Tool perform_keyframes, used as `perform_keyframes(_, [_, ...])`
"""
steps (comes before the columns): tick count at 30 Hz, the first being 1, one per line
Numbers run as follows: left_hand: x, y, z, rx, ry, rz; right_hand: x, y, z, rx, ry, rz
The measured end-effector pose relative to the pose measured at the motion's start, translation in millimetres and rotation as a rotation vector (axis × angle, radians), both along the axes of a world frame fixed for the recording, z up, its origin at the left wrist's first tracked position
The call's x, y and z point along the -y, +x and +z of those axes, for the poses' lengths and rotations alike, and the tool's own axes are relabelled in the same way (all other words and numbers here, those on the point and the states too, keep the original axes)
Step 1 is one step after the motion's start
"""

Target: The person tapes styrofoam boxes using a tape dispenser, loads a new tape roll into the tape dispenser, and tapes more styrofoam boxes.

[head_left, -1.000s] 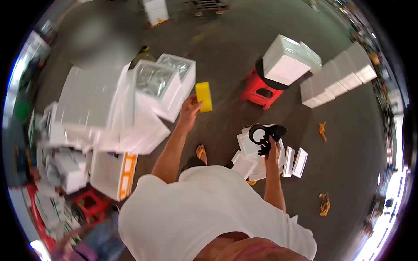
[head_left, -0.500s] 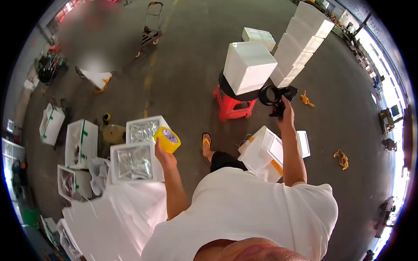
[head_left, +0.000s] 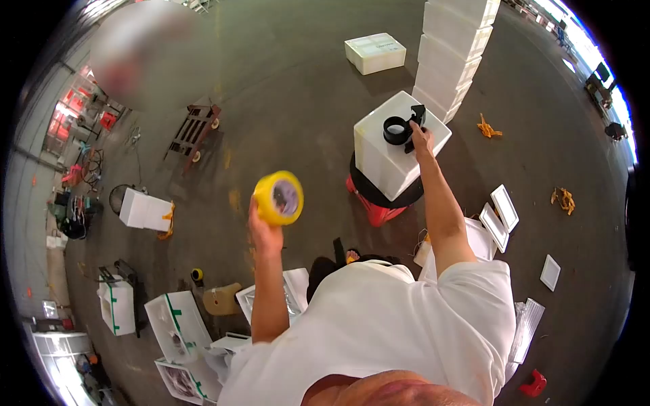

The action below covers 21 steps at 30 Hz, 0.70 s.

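The black dispenser [head_left: 418,114], gripped by the closed right hand [head_left: 422,140], is brought within reach of the white box [head_left: 384,159]; yellow tape [head_left: 268,184] is clasped by the left hand [head_left: 266,234].

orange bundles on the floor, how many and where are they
3 visible: an orange bundle right of the tall white box stack, another farther right, and one against the white box at left. Others may be hidden.

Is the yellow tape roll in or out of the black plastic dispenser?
Out. The yellow tape roll is in the left hand; the black plastic dispenser is in the right hand, clearly apart from it.
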<state>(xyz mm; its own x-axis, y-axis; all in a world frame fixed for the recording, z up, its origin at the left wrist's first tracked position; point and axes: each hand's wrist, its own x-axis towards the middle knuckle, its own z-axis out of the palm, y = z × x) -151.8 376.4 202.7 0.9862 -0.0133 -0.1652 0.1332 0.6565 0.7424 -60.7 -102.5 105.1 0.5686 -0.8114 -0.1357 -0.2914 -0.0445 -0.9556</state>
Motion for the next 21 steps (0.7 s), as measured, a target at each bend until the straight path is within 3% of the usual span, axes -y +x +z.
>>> perform_keyframes(1, [17, 33, 6, -0.007, 0.005, -0.031, -4, 1, 6, -0.132, -0.134, -0.03])
perform_keyframes(3, [56, 95, 20, 0.068, -0.228, -0.247, -8, 6, 14, -0.292, -0.234, 0.001])
perform_keyframes(4, [79, 121, 30, 0.075, -0.302, -0.337, -17, 5, 11, -0.34, -0.544, -0.123])
perform_keyframes(5, [103, 144, 40, 0.037, -0.365, -0.407, -24, -3, 13, -0.36, -0.536, -0.144])
perform_keyframes(7, [138, 193, 40, -0.11, -0.501, -0.597, -39, -27, 33, 0.007, -0.563, -0.316])
perform_keyframes(9, [179, 233, 33, -0.158, -0.591, -0.821, -70, -37, 56, 0.397, -0.195, -0.225])
perform_keyframes(11, [220, 254, 20, -0.244, -0.681, -1.069, -114, -35, 101, 0.583, 0.111, 0.007])
perform_keyframes(14, [274, 267, 6, -0.444, -0.909, -1.441, -148, -1, 112, 0.685, 0.177, 0.066])
perform_keyframes(19, [311, 273, -3, -0.708, -0.683, -1.756, -178, 17, 131, 0.835, 0.107, -0.264])
perform_keyframes(21, [311, 271, 9, -0.653, -0.359, -1.803, -191, 16, 143, 0.897, 0.137, -0.329])
